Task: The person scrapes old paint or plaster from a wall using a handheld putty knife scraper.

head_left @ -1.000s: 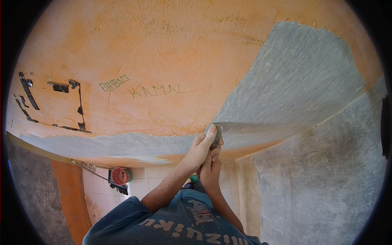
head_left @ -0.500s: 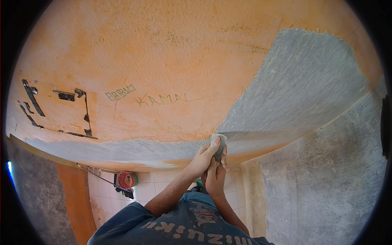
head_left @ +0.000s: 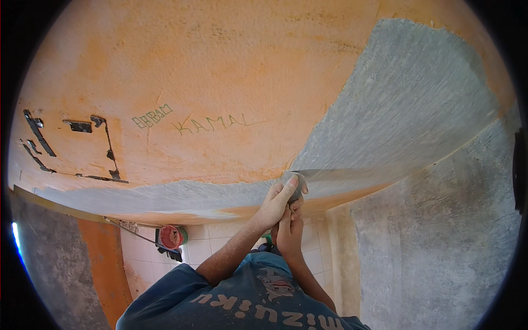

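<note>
A grey flat-bladed scraper (head_left: 297, 180) is pressed against the wall, at the corner where orange paint (head_left: 231, 148) meets a bare grey patch (head_left: 385, 110). My left hand (head_left: 276, 202) is closed round its upper part, the thumb lying along the blade. Just below, my right hand (head_left: 290, 234) grips the lower end, and its fingers hide most of the handle. Both hands touch each other. Pale dust coats my left hand and forearm.
A grey strip (head_left: 148, 199) runs along the lower wall. Black tape remnants (head_left: 110, 154) and green handwriting mark the orange paint at left. A red bucket (head_left: 171, 237) and a broom (head_left: 169, 253) are on the tiled floor (head_left: 198, 247). A grey side wall (head_left: 429, 236) stands at right.
Both hands and the scraper have shifted slightly up along the wall. The blade is tilted differently and shows less of its flat face. The view has moved a little.
</note>
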A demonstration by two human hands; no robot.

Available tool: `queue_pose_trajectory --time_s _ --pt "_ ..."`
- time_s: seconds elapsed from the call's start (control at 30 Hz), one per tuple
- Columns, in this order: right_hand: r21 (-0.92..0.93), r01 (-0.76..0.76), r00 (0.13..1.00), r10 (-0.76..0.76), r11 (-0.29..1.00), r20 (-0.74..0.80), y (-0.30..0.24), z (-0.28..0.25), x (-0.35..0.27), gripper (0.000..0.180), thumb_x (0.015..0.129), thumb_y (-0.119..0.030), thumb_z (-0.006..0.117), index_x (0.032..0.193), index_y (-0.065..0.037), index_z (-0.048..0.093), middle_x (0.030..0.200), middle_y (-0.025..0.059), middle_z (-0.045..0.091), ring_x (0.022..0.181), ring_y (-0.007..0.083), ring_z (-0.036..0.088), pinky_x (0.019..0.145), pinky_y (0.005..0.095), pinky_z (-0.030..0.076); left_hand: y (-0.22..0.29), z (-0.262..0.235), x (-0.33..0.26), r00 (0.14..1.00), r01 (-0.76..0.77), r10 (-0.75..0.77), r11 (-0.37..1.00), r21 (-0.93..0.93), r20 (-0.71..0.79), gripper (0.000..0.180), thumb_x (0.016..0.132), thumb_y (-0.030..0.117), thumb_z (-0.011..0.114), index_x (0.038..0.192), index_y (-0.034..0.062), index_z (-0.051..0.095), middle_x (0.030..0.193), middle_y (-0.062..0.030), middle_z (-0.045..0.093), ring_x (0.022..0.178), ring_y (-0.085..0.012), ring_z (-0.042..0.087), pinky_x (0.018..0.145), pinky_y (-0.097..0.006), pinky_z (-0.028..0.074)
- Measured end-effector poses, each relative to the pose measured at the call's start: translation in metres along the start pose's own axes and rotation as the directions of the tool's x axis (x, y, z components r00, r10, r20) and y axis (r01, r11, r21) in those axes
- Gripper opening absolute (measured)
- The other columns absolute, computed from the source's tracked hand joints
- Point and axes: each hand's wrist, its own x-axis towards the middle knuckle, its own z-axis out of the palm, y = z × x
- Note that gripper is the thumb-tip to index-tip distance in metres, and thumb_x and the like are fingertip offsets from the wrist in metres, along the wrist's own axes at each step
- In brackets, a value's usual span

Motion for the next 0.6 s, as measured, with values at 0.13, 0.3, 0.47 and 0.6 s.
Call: queue_pose_trajectory --time_s 0.13,0.3,0.47,0.6 --pt "-0.001 -0.035 0.998 0.035 0.999 0.053 -0.011 -0.005 -0.002 0.033 0.102 -0.025 0.040 0.079 -0.004 0.052 0.053 -0.0034 0.045 0.043 0.0037 0.042 0.039 0.0217 0.030 0.015 0.011 -0.004 1.000 0.013 -0.013 0.999 -0.038 -0.007 0.047 0.100 0.050 0.037 0.092 0.0060 0.051 0.058 0.0001 0.040 0.044 -0.0099 0.040 0.043 -0.024 0.036" --pt "-0.033 0.068 0.998 -0.068 0.997 -0.014 -0.006 0.002 -0.001 0.033 0.101 -0.023 0.042 0.077 -0.004 0.052 0.053 -0.0036 0.046 0.043 0.0037 0.042 0.039 0.0217 0.030 0.007 0.005 -0.003 1.000 0.013 -0.012 0.999 0.038 -0.021 0.047 0.099 0.051 0.038 0.095 0.0060 0.051 0.060 0.0008 0.040 0.047 -0.0089 0.040 0.045 -0.023 0.036" --pt "0.072 -0.066 0.994 0.060 0.995 0.087 -0.021 -0.003 -0.003 0.034 0.102 -0.023 0.042 0.075 -0.005 0.052 0.053 -0.0038 0.045 0.043 0.0036 0.041 0.038 0.0213 0.029 0.024 0.019 -0.009 0.999 -0.007 0.005 0.999 -0.037 -0.038 0.046 0.100 0.050 0.037 0.093 0.0062 0.051 0.059 0.0007 0.040 0.046 -0.0093 0.040 0.045 -0.024 0.036" --pt "0.008 -0.009 1.000 0.009 1.000 -0.030 -0.004 0.004 -0.002 0.034 0.102 -0.023 0.041 0.076 -0.005 0.053 0.053 -0.0042 0.044 0.043 0.0031 0.041 0.037 0.0213 0.029 0.005 0.005 -0.004 0.999 0.024 -0.023 0.998 0.049 -0.034 0.046 0.100 0.049 0.036 0.090 0.0063 0.050 0.058 0.0004 0.039 0.045 -0.0096 0.039 0.044 -0.024 0.037"
